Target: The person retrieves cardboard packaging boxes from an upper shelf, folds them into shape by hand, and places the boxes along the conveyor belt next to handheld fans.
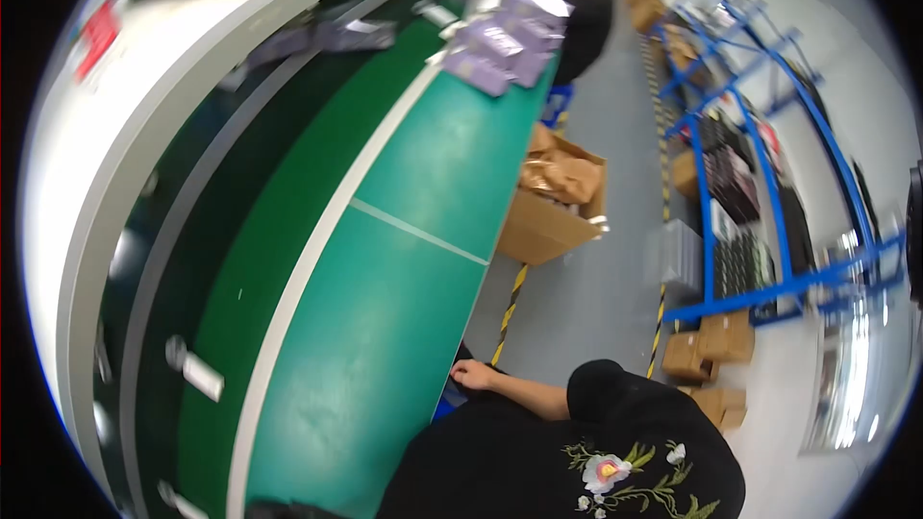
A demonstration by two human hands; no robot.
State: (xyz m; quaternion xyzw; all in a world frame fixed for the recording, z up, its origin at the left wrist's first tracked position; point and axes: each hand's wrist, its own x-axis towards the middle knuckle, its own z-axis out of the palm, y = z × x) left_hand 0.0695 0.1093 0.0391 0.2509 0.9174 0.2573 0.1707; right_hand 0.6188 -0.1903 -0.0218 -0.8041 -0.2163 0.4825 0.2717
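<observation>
My right hand (474, 375) rests on my dark-clothed lap, close beside the near edge of the green tabletop (375, 327). Its fingers are loosely bent with small gaps between them, and I see nothing in them. The bare forearm runs back to the sleeve of my black embroidered top (615, 442). My left hand is out of view. A dark shape (284, 509), cut off by the bottom of the picture, lies at the tabletop's lower end; I cannot make out what it is.
Left of the tabletop runs a green conveyor belt (260, 231) carrying a white-tagged item (202, 375). Purple boxes (510, 38) are piled at the far end near a co-worker (586, 10). A carton with brown paper (543, 231) stands in the aisle; blue shelving (707, 221) lines the right.
</observation>
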